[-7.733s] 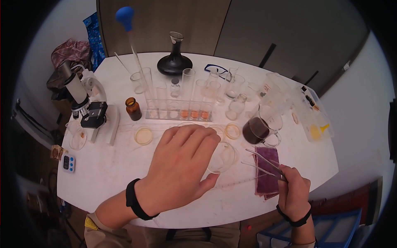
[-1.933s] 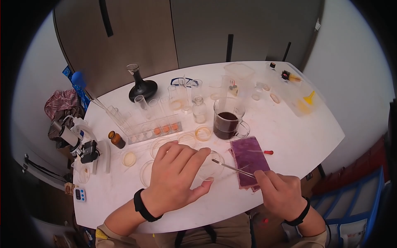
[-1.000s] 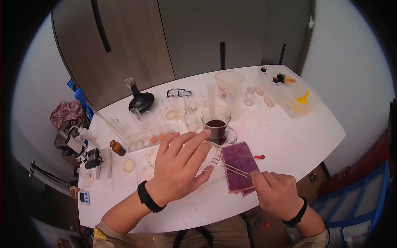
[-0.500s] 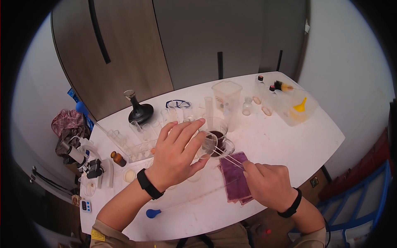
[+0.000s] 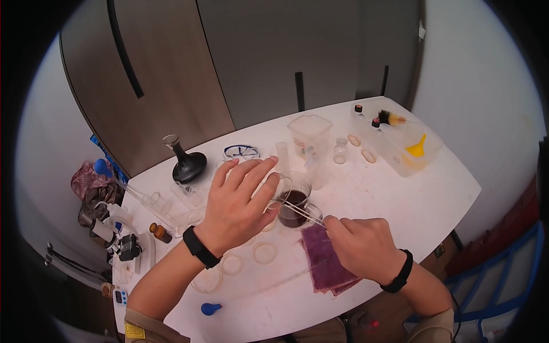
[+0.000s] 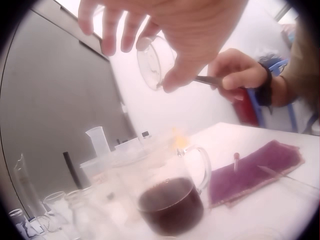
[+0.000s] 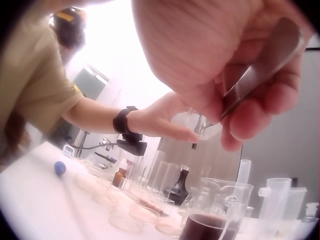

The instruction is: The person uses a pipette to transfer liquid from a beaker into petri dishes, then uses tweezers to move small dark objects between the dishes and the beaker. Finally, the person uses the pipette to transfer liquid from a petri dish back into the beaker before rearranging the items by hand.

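My left hand [image 5: 237,200] is raised above the table and holds a clear petri dish [image 6: 150,65] on edge between thumb and fingers. In my right hand [image 5: 366,248] is a pair of metal tweezers [image 5: 309,216], its tips reaching the dish beside my left thumb. The right wrist view shows the tweezers' broad end [image 7: 265,62] gripped by the curled fingers. Beneath both hands in the head view stands a glass jug [image 5: 293,215] of dark liquid. A folded purple cloth [image 5: 327,263] lies just in front of it, below my right hand.
Several petri dishes [image 5: 265,252] and a blue-bulbed pipette [image 5: 211,308] lie in front. At the left stand a brown bottle [image 5: 160,233], test tubes [image 5: 186,195] and a microscope [image 5: 128,247]. A dark-filled flask [image 5: 189,167] and plastic tubs [image 5: 309,134] are farther back.
My left hand has lifted the petri dish off the table and turned it on edge. The right hand has brought the tweezers up and left to the dish. The head view has shifted.
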Demonstrator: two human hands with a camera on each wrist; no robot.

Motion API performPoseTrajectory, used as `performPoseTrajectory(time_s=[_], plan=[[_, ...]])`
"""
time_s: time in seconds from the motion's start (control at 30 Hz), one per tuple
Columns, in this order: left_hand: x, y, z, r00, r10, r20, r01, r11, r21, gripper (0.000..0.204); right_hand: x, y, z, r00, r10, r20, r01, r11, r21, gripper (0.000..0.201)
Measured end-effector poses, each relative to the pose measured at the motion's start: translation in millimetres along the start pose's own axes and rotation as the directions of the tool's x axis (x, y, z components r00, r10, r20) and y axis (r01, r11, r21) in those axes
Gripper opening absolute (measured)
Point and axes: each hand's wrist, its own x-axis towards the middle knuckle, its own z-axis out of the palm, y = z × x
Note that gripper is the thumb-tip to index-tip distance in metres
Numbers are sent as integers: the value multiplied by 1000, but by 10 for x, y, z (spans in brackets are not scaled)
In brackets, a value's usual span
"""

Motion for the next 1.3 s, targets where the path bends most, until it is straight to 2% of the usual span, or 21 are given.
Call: performPoseTrajectory(time_s=[0.47,0.87,0.97,1.07,1.13,1.3], plan=[[5,-99,235,1000,-7,-17,6,998,-67,65,93,74,106,999,-34,-42,36,997,65,16],[-14,-82,281,997,-47,-55,41,994,-101,61,54,46,186,995,-68,-75,70,997,20,20],[-28,-87,266,998,-45,-53,39,994,-106,66,38,63,174,994,-85,-72,84,996,-18,22],[-40,-91,265,997,-56,-46,51,993,-108,66,39,72,154,998,-59,-18,59,998,-20,24],[-42,-93,280,997,-61,-54,55,992,-117,66,28,39,215,990,-112,-89,111,994,-20,25],[-40,-74,260,995,-87,-39,81,987,-138,63,38,64,171,992,-101,-78,97,994,-55,26]])
